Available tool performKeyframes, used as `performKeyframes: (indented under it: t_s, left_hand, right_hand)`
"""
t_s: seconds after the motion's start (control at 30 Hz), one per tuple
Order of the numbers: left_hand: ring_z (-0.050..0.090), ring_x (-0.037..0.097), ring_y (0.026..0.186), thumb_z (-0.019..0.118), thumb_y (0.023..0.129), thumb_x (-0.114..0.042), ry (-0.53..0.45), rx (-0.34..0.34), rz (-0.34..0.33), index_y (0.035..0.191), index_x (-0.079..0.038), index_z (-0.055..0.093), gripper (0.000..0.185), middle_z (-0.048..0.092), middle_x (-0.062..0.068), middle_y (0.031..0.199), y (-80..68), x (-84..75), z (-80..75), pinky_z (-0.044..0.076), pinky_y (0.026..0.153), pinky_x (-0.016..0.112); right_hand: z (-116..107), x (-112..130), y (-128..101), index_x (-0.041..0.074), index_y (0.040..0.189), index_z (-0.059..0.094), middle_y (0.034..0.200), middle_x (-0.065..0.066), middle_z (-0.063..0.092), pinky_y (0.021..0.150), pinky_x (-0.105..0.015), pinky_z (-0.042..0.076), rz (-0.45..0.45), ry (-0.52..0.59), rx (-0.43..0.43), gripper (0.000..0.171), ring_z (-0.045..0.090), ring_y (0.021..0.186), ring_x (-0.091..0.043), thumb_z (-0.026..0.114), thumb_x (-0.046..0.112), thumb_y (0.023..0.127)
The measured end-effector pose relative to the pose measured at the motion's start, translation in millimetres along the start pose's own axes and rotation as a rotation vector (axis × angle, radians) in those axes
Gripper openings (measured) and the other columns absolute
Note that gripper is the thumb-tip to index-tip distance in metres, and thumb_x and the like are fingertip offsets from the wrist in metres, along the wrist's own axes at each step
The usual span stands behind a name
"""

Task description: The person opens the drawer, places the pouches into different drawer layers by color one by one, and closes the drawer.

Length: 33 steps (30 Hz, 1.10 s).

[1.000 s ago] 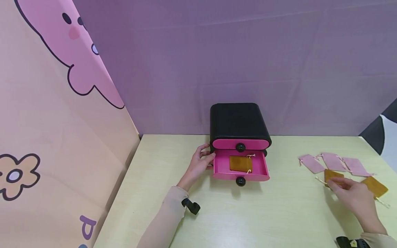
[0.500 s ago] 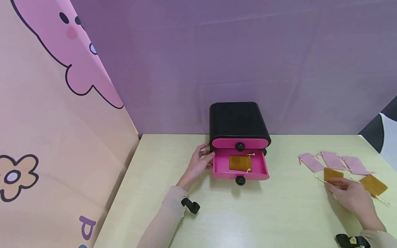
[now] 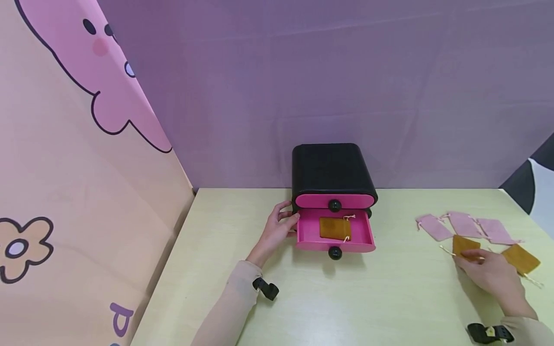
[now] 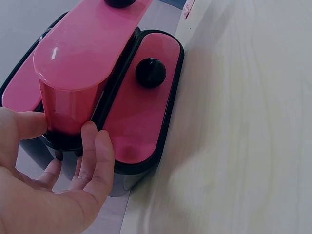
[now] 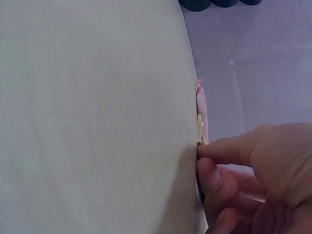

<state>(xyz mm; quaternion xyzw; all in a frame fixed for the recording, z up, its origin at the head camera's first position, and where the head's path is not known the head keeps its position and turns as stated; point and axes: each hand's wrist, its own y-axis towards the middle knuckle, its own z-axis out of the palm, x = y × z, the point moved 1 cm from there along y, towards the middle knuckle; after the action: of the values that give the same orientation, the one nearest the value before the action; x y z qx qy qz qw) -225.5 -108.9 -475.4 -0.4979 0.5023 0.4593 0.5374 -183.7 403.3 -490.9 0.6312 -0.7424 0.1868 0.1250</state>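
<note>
A small black drawer cabinet (image 3: 331, 168) with pink drawers stands at the table's back. Its middle drawer (image 3: 305, 238) is pulled out, with a mustard drawstring pouch (image 3: 331, 228) lying inside. My left hand (image 3: 273, 233) grips the cabinet's left side by that drawer; in the left wrist view, thumb and curled fingers lie on either side of the drawer wall. Over at the right, my right hand (image 3: 493, 274) pinches a second mustard drawstring pouch (image 3: 464, 244) at its near edge, low against the table. The right wrist view shows only a sliver of this pouch between thumb and fingers.
A third mustard pouch (image 3: 521, 259) lies just right of my right hand. Behind it are several pink drawstring pouches (image 3: 465, 225) in a row. A purple cloth backdrop (image 3: 346, 86) rises behind the table (image 3: 368, 298), and a printed panel (image 3: 86, 168) borders the left.
The right hand has shifted slightly left, its fingertips closing at the mustard pouch's near edge. The left hand and the open drawer stay in place.
</note>
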Motion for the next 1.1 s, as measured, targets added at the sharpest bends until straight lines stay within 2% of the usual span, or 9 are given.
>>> performKeyframes:
  t_s: [0.2,0.33,0.53,0.67,0.83,0.97,1.1]
  left_hand:
    - [0.071,0.018,0.092,0.065,0.106,-0.025,0.013,0.001,0.002,0.159,-0.014,0.042,0.058,0.056,0.022,0.145,-1.8,-1.3,-0.4,0.063,0.097,0.049]
    - [0.071,0.018,0.092,0.064,0.107,-0.024,0.007,0.001,0.0,0.159,-0.014,0.042,0.058,0.056,0.022,0.145,-1.5,-0.8,-0.5,0.062,0.098,0.051]
    - [0.071,0.018,0.093,0.065,0.106,-0.026,-0.001,-0.002,-0.002,0.16,-0.015,0.042,0.059,0.055,0.023,0.146,-1.1,0.2,-0.6,0.061,0.1,0.054]
    - [0.072,0.018,0.093,0.064,0.107,-0.025,-0.004,0.006,0.001,0.159,-0.014,0.042,0.058,0.055,0.023,0.146,-1.2,0.0,-0.5,0.061,0.101,0.055]
    - [0.072,0.017,0.092,0.065,0.106,-0.025,-0.012,0.011,0.004,0.159,-0.013,0.042,0.058,0.055,0.022,0.146,-1.3,0.1,-1.0,0.06,0.101,0.056]
    - [0.071,0.016,0.091,0.065,0.107,-0.026,-0.007,0.01,-0.001,0.159,-0.014,0.042,0.058,0.055,0.022,0.146,-1.1,0.7,-0.9,0.061,0.1,0.055]
    - [0.072,0.017,0.092,0.065,0.107,-0.026,-0.001,0.006,-0.004,0.159,-0.014,0.042,0.058,0.055,0.023,0.146,-0.9,0.5,-0.7,0.061,0.101,0.055]
  right_hand:
    - [-2,1,-2,-0.013,0.123,0.063,0.099,-0.031,0.071,0.059,-0.03,0.041,-0.004,-0.004,0.005,0.058,0.067,0.08,-0.035,0.064,0.041,0.103]
    - [-4,2,-2,-0.012,0.121,0.064,0.097,-0.028,0.071,0.059,-0.032,0.042,0.013,-0.005,0.045,0.057,0.065,0.081,-0.032,0.063,0.042,0.103]
    - [-5,1,2,-0.008,0.112,0.069,0.093,-0.022,0.073,0.061,-0.03,0.041,-0.018,-0.013,0.068,0.049,0.062,0.079,-0.024,0.06,0.04,0.103]
    - [-4,-1,3,-0.007,0.109,0.07,0.089,-0.017,0.074,0.061,-0.029,0.04,-0.033,-0.029,0.053,0.046,0.06,0.076,-0.019,0.059,0.038,0.104]
    - [-5,2,-1,-0.012,0.116,0.065,0.091,-0.023,0.072,0.059,-0.03,0.041,-0.002,-0.035,0.033,0.049,0.062,0.077,-0.025,0.059,0.036,0.104]
    - [-6,5,-7,-0.013,0.121,0.062,0.087,-0.022,0.072,0.057,-0.032,0.041,0.006,-0.009,-0.036,0.05,0.06,0.072,-0.024,0.059,0.034,0.105]
    - [-9,8,-10,-0.012,0.12,0.064,0.086,-0.024,0.074,0.057,-0.032,0.039,-0.032,0.005,-0.113,0.047,0.057,0.067,-0.018,0.06,0.033,0.106]
